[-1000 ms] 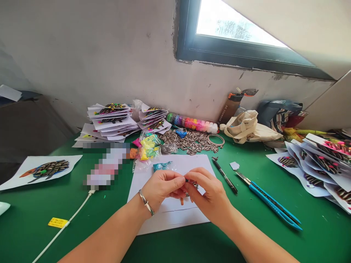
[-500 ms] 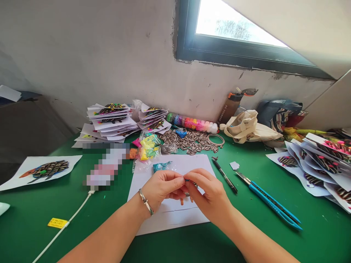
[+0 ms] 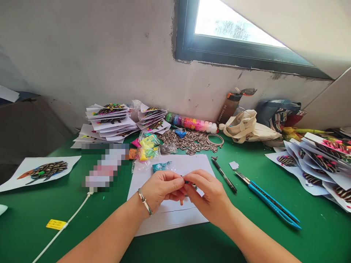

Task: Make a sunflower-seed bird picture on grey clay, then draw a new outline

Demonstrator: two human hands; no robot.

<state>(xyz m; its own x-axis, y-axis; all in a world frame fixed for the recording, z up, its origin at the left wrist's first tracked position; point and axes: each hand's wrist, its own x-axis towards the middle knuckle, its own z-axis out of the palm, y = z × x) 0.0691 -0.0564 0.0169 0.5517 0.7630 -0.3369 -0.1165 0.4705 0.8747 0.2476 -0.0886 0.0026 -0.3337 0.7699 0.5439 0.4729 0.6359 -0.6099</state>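
Note:
My left hand [image 3: 167,186], with a silver bangle at the wrist, and my right hand [image 3: 205,190] meet over a white sheet of paper [image 3: 156,226]. Thumbs and forefingers of both pinch a small dark-blue bit of clay [image 3: 187,182], mostly covered by the fingertips. Beneath the fingers, striped seeds [image 3: 195,186] and an orange piece [image 3: 181,202] on the sheet show in part; the rest is hidden. Just behind my left hand lies an opened packet of teal clay [image 3: 161,166].
Behind the sheet are a heap of striped sunflower seeds [image 3: 196,142] and yellow clay packets [image 3: 149,142]. A pen [image 3: 225,175] and blue tweezers [image 3: 274,204] lie to the right. Finished seed pictures [image 3: 109,122] are stacked at back left, more [image 3: 315,164] at right.
Both hands stay together over the sheet, with only slight shifts of the right fingers around the clay bit. The whole view has drifted very slightly.

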